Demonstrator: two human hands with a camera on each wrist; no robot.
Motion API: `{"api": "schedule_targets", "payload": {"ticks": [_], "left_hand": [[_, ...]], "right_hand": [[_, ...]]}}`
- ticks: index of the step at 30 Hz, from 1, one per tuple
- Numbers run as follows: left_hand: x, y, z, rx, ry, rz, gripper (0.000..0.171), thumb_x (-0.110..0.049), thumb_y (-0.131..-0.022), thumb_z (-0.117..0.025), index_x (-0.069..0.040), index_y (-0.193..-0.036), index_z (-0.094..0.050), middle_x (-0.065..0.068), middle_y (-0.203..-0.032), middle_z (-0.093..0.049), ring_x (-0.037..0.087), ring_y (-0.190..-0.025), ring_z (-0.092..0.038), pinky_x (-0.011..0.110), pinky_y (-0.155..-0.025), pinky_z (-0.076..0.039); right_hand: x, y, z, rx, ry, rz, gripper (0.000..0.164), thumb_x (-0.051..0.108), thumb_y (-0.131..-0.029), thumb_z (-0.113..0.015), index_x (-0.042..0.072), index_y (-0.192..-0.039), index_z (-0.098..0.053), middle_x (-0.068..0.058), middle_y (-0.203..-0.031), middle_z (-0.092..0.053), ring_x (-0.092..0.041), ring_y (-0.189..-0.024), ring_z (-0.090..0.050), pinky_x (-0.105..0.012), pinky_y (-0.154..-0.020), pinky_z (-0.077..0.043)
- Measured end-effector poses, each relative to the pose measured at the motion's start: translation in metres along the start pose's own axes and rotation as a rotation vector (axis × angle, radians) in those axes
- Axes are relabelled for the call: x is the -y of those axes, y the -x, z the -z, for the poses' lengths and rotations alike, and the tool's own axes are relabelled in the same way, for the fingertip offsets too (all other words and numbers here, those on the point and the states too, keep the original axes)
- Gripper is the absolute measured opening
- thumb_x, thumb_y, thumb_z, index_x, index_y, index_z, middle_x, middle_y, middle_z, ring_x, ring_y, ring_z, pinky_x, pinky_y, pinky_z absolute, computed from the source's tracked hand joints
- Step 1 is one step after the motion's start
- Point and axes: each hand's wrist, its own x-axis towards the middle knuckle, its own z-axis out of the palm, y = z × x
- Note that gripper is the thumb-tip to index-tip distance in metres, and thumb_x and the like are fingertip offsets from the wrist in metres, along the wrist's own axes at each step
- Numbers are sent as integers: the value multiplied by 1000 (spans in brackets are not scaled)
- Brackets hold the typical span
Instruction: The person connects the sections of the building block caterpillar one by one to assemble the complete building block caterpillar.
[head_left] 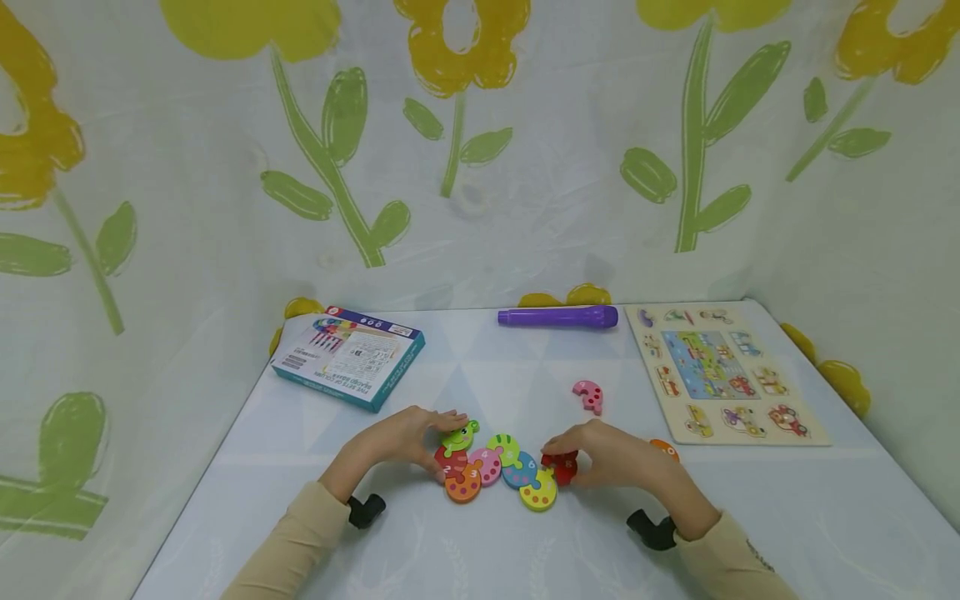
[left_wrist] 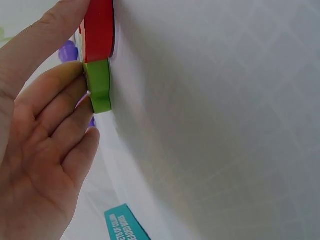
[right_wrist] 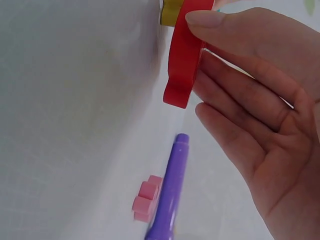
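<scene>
A row of joined caterpillar puzzle pieces lies on the table, from a green head piece [head_left: 461, 437] through red, orange, pink, green and blue to a yellow piece [head_left: 537, 493]. My left hand [head_left: 405, 437] holds the head end, its thumb against the red piece [left_wrist: 98, 30] and its fingers against the green head. At the other end, my right hand [head_left: 611, 454] pinches a red piece [right_wrist: 186, 55] between thumb and fingers, tilted beside the yellow piece. Whether those two interlock, I cannot tell. A loose pink piece [head_left: 590, 396] lies farther back.
An orange piece [head_left: 664, 450] lies partly hidden behind my right hand. At the back left is a flat box [head_left: 348, 357], at the back a purple microphone-shaped stick [head_left: 558, 317], and at the right a wooden picture puzzle board [head_left: 723, 375]. Flowered fabric [head_left: 525, 225] walls surround the table.
</scene>
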Motion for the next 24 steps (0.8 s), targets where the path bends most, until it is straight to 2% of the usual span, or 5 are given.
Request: {"api": "schedule_targets", "payload": {"ticks": [7,19,24], "left_hand": [[0,0,0,-3,11,4,82,-33,-71,-85,-20,-143,-49,-6,-147,-43,16,-138,-36,39,-108,-37],[-1,-1,0,2,16,14,82,-33,-71,-85,-21,-143,-49,-6,-147,-43,16,-138,-36,40,-109,-37],[-1,-1,0,4,6,-4,82,-33,-71,-85,-19,-143,-49,-4,-147,-44,18,-138,-37,41,-109,-36]], "right_hand": [[6,-2,-2,23,34,-1,45,7,-80,-78,9,-123,-67,2,-120,-66,-16,-112,-61,-27,-91,-52],[11,-4,-8,37,72,-28,43,9,-80,-78,7,-122,-68,-1,-119,-67,-20,-112,-61,-30,-91,-52],[11,-4,-9,38,74,-41,44,7,-80,-78,8,-123,-67,-1,-121,-67,-20,-114,-60,-31,-91,-52]]}}
